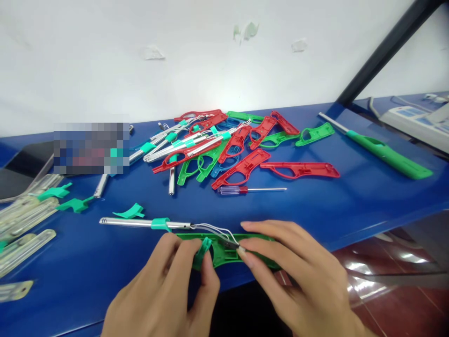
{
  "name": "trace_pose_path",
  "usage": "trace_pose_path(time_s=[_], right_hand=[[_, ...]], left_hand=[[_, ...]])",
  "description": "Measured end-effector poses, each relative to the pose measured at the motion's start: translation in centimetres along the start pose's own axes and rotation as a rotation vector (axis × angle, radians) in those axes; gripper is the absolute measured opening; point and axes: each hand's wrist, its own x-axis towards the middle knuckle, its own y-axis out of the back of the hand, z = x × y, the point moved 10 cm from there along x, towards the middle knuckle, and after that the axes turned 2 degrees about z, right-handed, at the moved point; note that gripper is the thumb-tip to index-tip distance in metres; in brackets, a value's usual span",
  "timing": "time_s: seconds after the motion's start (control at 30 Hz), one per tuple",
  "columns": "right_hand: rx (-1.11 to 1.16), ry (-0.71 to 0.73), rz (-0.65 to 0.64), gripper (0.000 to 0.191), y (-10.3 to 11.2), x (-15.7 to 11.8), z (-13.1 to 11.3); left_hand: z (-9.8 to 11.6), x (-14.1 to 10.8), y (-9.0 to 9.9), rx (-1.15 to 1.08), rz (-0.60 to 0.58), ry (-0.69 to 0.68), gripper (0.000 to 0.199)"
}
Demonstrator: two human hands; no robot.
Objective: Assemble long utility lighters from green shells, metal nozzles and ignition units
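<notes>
A green lighter shell half lies at the table's front edge under both hands. My left hand pinches a small teal piece over the shell's left part. My right hand has thumb and forefinger closed on a small dark part with white wires, above the shell's middle. Those wires run left to a silver metal tube, which lies behind the shell and carries a teal sleeve. A loose teal piece rests just behind the tube.
Red, green and blue shell halves and wired tubes are heaped mid-table, a screwdriver before them. An assembled green lighter lies right. Clear-wrapped pieces lie left, by a dark, partly pixelated object. A black post slants at right.
</notes>
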Motion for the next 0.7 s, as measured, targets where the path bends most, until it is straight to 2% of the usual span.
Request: trace_pose_path(time_s=[0.17, 0.3, 0.37, 0.47, 0.7], right_hand=[[-0.009, 0.033, -0.021, 0.008, -0.1, -0.1, 0.0], [-0.007, 0.068, -0.004, 0.008, 0.2, -0.1, -0.3], [-0.015, 0.101, 0.003, 0.008, 0.4, 0.0, -0.6], [-0.031, 0.122, 0.006, 0.011, 0.5, 0.1, -0.8], [-0.024, 0.129, 0.041, 0.014, 0.8, 0.3, -1.0]], left_hand=[[0.2, 0.3, 0.6, -0.048, 0.023, -0.073, 0.008], [-0.3, 0.4, 1.0, -0.045, 0.027, -0.017, 0.028], [-0.2, 0.4, 1.0, -0.048, 0.010, -0.049, 0.034], [0.1, 0.1, 0.6, -0.082, -0.034, -0.129, 0.028], [-1.0, -0.6, 0.3, -0.118, -0.022, -0.121, 0.026]])
